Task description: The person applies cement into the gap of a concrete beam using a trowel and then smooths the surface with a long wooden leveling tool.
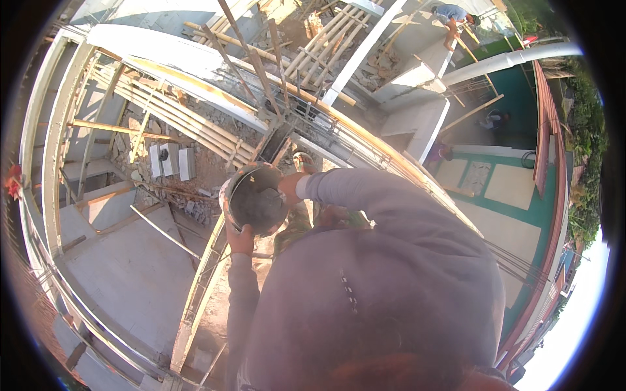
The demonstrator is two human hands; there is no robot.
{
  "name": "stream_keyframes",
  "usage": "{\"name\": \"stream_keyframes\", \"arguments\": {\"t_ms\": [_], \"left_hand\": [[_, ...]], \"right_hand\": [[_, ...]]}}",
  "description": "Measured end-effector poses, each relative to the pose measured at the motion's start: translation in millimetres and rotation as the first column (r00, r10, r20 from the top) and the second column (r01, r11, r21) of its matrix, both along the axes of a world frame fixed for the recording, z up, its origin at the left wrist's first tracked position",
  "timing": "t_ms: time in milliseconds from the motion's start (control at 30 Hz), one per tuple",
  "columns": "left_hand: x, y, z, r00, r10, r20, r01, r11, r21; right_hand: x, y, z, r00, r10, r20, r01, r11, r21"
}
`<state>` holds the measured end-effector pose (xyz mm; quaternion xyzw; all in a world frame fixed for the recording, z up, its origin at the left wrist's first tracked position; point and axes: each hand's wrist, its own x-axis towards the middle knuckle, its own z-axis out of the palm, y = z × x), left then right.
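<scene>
A round bucket [229, 202] with wet grey mortar [251, 199] in it is tilted so that its mouth faces me. My left hand [241, 240] grips its lower left rim, thumb over the edge. At the right side of the mouth is my right hand [290, 187], its fingers closed; a flat greyish shape lies in the mortar beside it, but I cannot make out what they hold. Just beyond the bucket, a narrow wooden formwork channel [277, 140] meets upright bars.
Timber-edged beam forms with steel bars [372, 146] run past me to both sides. Bamboo poles [176, 114] lie over rubble at the left, near pale blocks [171, 161]. Far right, another person [451, 14] bends over a wall. A green and cream surface [515, 189] lies below.
</scene>
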<state>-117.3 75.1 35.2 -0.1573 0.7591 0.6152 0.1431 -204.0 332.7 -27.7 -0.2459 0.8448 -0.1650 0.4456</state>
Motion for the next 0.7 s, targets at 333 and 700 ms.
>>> {"name": "stream_keyframes", "arguments": {"t_ms": [333, 700], "left_hand": [[-0.5, -31.6, -19.0, 0.999, -0.020, 0.047, 0.021, 0.999, -0.027], [-11.1, -21.1, -8.1, 0.997, 0.031, 0.077, -0.030, 0.999, -0.015]], "right_hand": [[94.6, 37.3, -26.0, 0.935, -0.355, -0.017, 0.344, 0.915, -0.212], [53.1, 77.5, 55.7, 0.862, -0.473, 0.184, 0.507, 0.810, -0.294]]}}
